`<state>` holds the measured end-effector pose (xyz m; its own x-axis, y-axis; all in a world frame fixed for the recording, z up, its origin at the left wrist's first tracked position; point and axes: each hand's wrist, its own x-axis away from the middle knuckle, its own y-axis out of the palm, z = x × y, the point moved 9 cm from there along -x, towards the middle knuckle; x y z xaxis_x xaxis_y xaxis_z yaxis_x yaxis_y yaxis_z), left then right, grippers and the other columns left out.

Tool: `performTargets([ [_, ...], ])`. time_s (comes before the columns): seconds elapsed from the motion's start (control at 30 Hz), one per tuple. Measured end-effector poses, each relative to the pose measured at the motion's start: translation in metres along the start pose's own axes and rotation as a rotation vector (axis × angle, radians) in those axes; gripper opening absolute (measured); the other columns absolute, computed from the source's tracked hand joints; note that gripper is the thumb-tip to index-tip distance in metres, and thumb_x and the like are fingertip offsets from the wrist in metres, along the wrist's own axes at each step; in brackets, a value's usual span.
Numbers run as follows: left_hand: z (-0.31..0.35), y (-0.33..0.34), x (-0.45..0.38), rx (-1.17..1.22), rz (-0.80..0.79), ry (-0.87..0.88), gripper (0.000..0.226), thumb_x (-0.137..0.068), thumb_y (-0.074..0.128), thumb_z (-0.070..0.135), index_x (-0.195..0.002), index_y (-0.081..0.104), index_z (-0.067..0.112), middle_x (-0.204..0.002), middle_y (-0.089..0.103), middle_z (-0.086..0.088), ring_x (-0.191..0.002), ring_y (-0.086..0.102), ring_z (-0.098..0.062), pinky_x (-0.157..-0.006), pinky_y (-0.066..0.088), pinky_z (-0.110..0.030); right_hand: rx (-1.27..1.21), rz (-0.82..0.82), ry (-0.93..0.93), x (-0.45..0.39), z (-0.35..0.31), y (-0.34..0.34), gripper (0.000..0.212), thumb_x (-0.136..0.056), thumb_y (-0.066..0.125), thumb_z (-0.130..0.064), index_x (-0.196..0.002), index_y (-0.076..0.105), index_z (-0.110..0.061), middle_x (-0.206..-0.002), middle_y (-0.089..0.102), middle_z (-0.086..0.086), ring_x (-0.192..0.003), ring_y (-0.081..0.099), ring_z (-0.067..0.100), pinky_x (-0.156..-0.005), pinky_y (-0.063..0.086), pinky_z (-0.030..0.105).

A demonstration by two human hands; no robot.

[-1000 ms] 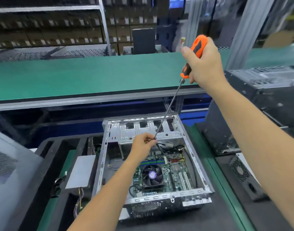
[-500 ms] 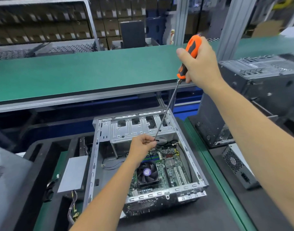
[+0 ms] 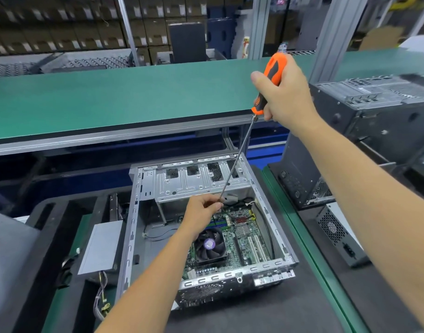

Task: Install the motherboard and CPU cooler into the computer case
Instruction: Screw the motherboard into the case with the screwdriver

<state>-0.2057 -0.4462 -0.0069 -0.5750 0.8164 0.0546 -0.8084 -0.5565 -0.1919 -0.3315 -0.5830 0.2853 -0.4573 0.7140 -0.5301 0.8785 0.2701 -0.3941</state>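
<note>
Barely anything is changing versus a second ago: both hands are staying put, so I'm reading this as screw seating, not driving yet. Right hand (image 3: 286, 97) is clenching the screwdriver (image 3: 270, 79) handle high above the case (image 3: 266, 188). Left hand (image 3: 202, 210) is pinching the shaft low inside the case, steadying the tip. Motherboard (image 3: 244, 234) and CPU cooler (image 3: 209, 245) are sitting in the case.

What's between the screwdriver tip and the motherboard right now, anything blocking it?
Only the left hand, which pinches the lower shaft of the screwdriver and hides its tip just above the motherboard. The right hand grips the orange handle. The drive cage sits behind the shaft and the CPU cooler nearer the camera, neither in its line.
</note>
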Motion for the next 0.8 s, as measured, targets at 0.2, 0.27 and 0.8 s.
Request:
performTargets([
  [0.2, -0.007, 0.001, -0.002, -0.044, 0.004, -0.031, 0.02, -0.089, 0.061, 0.003, -0.092, 0.073, 0.019, -0.091, 0.072, 0.001, -0.088, 0.067, -0.01, -0.08, 0.051, -0.021, 0.008, -0.004, -0.005, 0.001, 0.003, 0.001, 0.027, -0.096, 0.054, -0.032, -0.096, 0.038, -0.011, -0.076, 0.049, 0.011, -0.037, 0.05, 0.012, -0.04, 0.045, 0.021],
  [0.27, -0.01, 0.0, -0.003, -0.055, 0.013, -0.042, 0.017, -0.088, 0.062, 0.004, -0.092, 0.073, 0.017, -0.091, 0.072, -0.001, -0.088, 0.067, -0.014, -0.082, 0.052, -0.026, 0.013, 0.0, -0.001, 0.001, 0.004, 0.001, 0.026, -0.096, 0.054, -0.032, -0.095, 0.037, -0.012, -0.075, 0.048, 0.011, -0.037, 0.05, 0.013, -0.04, 0.046, 0.022],
  [0.8, -0.006, 0.0, 0.0, -0.022, 0.025, -0.035, 0.01, -0.078, 0.076, 0.008, -0.081, 0.073, 0.017, -0.083, 0.072, -0.001, -0.076, 0.067, -0.01, -0.069, 0.052, -0.015, 0.031, -0.01, -0.004, 0.009, 0.002, -0.001, 0.027, -0.096, 0.054, -0.031, -0.093, 0.036, -0.012, -0.078, 0.051, 0.017, -0.038, 0.05, 0.014, -0.041, 0.044, 0.023],
])
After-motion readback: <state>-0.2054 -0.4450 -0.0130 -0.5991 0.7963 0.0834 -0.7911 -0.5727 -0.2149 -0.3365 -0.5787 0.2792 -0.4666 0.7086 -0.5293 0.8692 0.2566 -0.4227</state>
